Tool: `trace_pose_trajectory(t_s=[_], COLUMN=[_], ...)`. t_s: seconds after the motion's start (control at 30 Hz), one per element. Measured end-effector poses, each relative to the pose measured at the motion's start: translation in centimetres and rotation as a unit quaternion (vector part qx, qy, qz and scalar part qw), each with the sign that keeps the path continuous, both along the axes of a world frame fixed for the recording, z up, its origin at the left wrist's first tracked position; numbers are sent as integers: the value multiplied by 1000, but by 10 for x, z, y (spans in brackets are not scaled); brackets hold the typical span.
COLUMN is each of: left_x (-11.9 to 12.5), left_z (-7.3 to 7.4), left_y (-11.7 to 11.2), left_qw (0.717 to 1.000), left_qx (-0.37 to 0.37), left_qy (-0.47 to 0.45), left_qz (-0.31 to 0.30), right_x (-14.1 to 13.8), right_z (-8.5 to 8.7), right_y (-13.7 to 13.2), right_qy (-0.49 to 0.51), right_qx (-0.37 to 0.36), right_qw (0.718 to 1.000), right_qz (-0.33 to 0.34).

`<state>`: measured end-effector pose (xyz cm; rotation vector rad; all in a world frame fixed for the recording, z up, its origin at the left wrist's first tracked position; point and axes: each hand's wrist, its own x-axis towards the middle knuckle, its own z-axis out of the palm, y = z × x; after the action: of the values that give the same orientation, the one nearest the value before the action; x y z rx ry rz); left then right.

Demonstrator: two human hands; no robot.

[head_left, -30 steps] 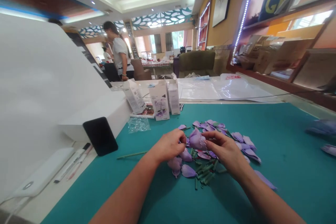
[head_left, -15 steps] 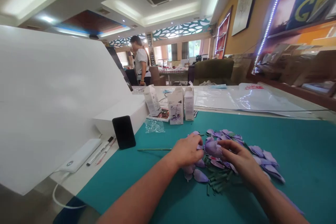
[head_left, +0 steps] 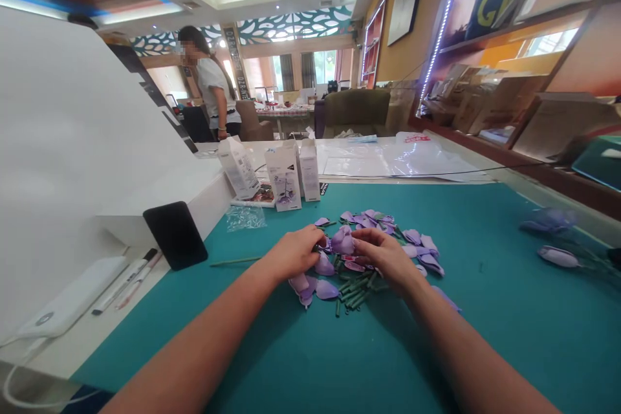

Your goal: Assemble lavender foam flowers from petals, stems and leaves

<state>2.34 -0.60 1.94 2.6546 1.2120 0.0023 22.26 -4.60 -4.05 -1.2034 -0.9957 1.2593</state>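
A purple artificial flower head (head_left: 342, 240) is held between my two hands above a teal mat. My left hand (head_left: 298, 251) is closed at its base, around the green stem (head_left: 235, 261), which sticks out to the left. Fingers of my right hand (head_left: 383, 252) pinch the petals from the right side. Loose purple petals (head_left: 326, 290) lie below and behind the hands. Short green stem pieces (head_left: 358, 291) are heaped just in front of them. The stem's joint with the flower is hidden by my left fingers.
Small white boxes (head_left: 283, 180) and a crumpled clear wrapper (head_left: 246, 218) stand at the back. A black tablet-like panel (head_left: 175, 235), pens (head_left: 125, 281) and a white device are at left. Purple flowers (head_left: 559, 257) lie far right on the teal mat (head_left: 514, 336). A person (head_left: 213, 87) stands beyond.
My view has turned right, so the scene has slid left and the flowers at far right now show. Both hands still hold the flower, with little change in grip.
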Motion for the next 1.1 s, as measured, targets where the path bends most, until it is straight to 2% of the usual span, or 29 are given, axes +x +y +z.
trace_pose_trajectory(t_s=[0.13, 0.43, 0.67, 0.93, 1.1], left_x=[-2, 5, 8, 12, 12], left_z=[11, 27, 18, 15, 11], left_y=[10, 30, 39, 31, 31], left_qw=[999, 984, 976, 982, 986], left_qx=[-33, -150, -197, -180, -160], left_qy=[-6, 33, 45, 12, -10], left_qz=[-22, -85, -83, -47, -47], right_x=[5, 0, -1, 0, -3], right_z=[1, 8, 6, 5, 7], right_y=[0, -2, -1, 0, -2], right_qy=[14, -5, -10, -14, -35], right_qx=[12, -17, -39, -35, -29], right_qw=[999, 1000, 999, 999, 999], right_qz=[31, 9, 18, 19, 22])
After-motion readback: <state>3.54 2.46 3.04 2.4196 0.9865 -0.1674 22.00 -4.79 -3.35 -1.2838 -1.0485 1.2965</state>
